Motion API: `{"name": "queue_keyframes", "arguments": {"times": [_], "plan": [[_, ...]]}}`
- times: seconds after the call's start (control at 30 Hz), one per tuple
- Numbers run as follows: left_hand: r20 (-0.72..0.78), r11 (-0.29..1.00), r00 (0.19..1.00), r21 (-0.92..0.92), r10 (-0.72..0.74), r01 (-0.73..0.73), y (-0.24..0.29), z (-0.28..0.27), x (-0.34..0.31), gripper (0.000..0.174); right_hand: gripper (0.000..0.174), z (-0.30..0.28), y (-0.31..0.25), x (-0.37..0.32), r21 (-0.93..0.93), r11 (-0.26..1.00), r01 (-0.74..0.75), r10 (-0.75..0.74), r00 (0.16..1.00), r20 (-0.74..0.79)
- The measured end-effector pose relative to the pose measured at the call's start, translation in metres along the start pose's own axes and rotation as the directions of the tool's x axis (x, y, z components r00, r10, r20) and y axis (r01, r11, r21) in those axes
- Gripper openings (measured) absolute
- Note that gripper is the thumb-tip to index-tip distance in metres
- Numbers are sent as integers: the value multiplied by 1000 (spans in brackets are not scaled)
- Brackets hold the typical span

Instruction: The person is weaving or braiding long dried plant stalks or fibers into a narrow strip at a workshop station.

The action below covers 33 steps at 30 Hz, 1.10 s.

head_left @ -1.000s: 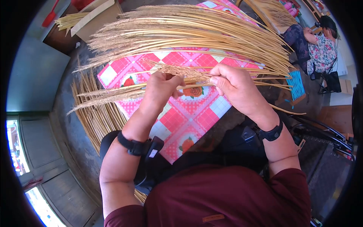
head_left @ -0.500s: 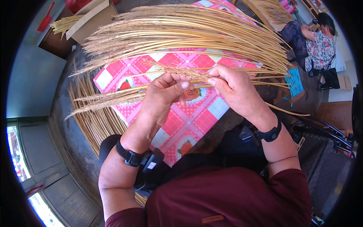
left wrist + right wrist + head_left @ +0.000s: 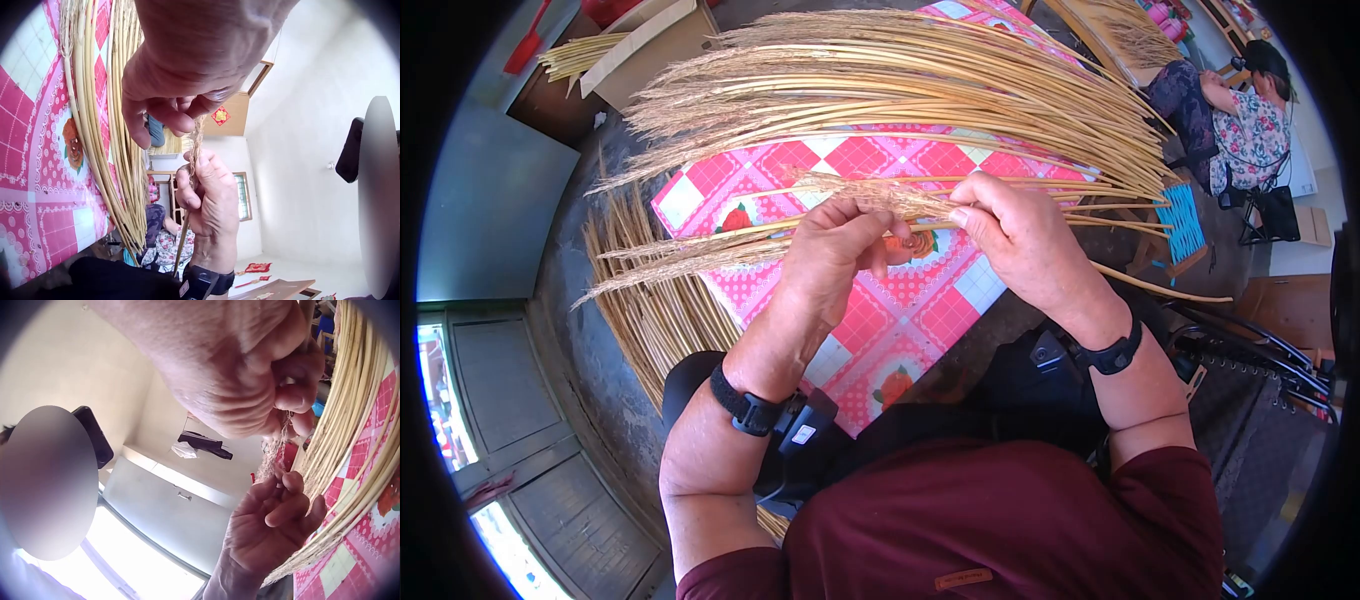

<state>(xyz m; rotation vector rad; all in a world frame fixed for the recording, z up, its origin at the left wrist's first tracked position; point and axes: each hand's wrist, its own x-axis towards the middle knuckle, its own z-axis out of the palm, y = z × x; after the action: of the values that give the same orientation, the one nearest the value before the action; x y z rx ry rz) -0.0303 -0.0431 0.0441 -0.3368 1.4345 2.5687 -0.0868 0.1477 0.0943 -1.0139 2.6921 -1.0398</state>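
Observation:
A feathery dry plume [image 3: 880, 192] on a stalk stretches between the two hands above the pink checked cloth [image 3: 900, 330]. The right hand [image 3: 1030, 240] pinches its stem end between thumb and fingers. The left hand [image 3: 830, 245] pinches strands farther along the plume, thumb against index finger. In the left wrist view the plume [image 3: 196, 147] runs up from the right hand [image 3: 215, 206] to the left fingertips. The right wrist view has the left hand [image 3: 269, 519] palm visible, its thumb and a finger at the strands [image 3: 275, 456].
A wide bundle of long stalks [image 3: 920, 85] lies across the table's far side, and a few plumed stalks [image 3: 700, 256] lie nearer. More stalks [image 3: 665, 310] are at the left. A blue-strapped stool [image 3: 1182, 222] stands at the right; a person [image 3: 1250, 125] sits behind it.
The left hand's thumb, extended half a second ago, has moved in against the strands. The right hand keeps its pinch in nearly the same place.

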Motion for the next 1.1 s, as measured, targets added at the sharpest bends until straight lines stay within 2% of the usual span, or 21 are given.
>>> {"name": "queue_keyframes", "arguments": {"times": [0.23, 0.43, 0.53, 0.63, 0.73, 0.83, 0.93, 0.97, 1.1], "plan": [[2, 980, 998, 190, 62, -61, -1, 6, -1, 4, 13, -4, 0, 0, 82, 996, -22, 24, 1000, -18], [11, 980, 999, 192, 44, -46, -6, 6, 1, 8, 17, 1, -1, -1, 122, 993, -10, 11, 1000, -13], [43, 967, 996, 241, 72, -80, -11, 6, 2, 11, 14, -7, -5, 1, 65, 992, -105, 95, 985, 142], [-89, 893, 984, 438, 152, -98, -8, 19, -5, 11, 15, -1, -4, -2, 121, 989, -90, 75, 990, 120], [-10, 639, 939, 735, 344, -226, -16, 8, 6, 9, 14, 5, -3, -2, 131, 984, -124, 104, 983, 148], [-33, 535, 908, 817, 417, -216, -13, 6, 10, 8, 15, 3, -6, 0, 124, 983, -139, 116, 978, 173], [6, 523, 879, 802, 477, -289, -9, -10, 23, 7, 17, -4, -16, -1, 237, 959, -156, 112, 975, 191], [-99, 721, 943, 671, 317, -171, -7, -13, 22, 8, 18, -5, -15, 0, 228, 964, -136, 93, 978, 187], [-64, 930, 990, 354, 127, -97, 1, -16, 17, 9, 17, -10, -4, 4, 196, 974, -113, 81, 983, 166]]}}
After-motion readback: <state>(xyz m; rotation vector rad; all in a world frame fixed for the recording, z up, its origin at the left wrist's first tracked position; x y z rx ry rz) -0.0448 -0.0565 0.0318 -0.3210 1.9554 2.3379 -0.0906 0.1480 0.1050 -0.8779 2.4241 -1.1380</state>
